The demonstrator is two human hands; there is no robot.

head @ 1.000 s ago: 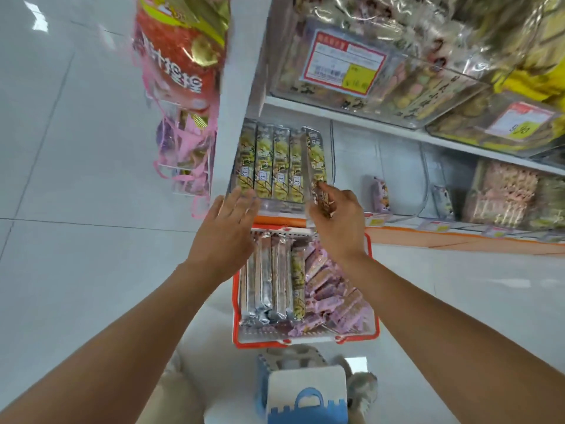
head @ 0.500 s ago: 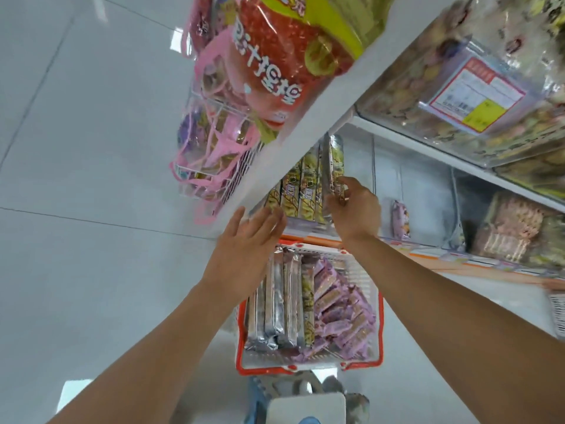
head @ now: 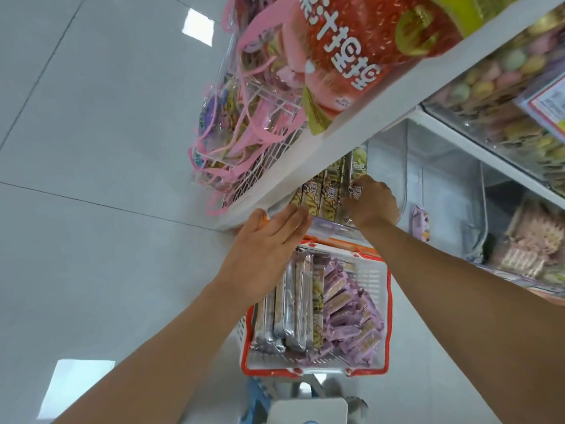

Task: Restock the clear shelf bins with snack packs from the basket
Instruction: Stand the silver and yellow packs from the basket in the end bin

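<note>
- right hand (head: 374, 206), state?
- fingers curled round the lower end of one pack (head: 357, 165); pack upright, inside the clear bin (head: 331, 229), at the right end of the row (head: 321, 194) standing there.
- gap to the row?
- none visible; pack sits against its neighbour; the base is blurred behind the bin wall, cannot tell how it rests.
- left hand (head: 269, 240)?
- flat, back to the camera; fingers straight and pressed together, thumb set apart; fingertips at the bin's front left corner, just under the white post (head: 305, 169); contact cannot be told; holds nothing.
- basket (head: 389, 301)?
- directly below the bin, between the two forearms; white mesh, red rim; silver packs (head: 292, 304) lie side by side along its left; purple packs (head: 348, 310) heaped on its right.
- surroundings?
- next bin (head: 405, 191), to the right, holds a lone pack (head: 420, 223), purple, upright; pink bags (head: 244, 123) hang in a wire rack left of the post; red bag (head: 367, 41) above them, white lettering; floor (head: 91, 148) pale tile, glossy.
</note>
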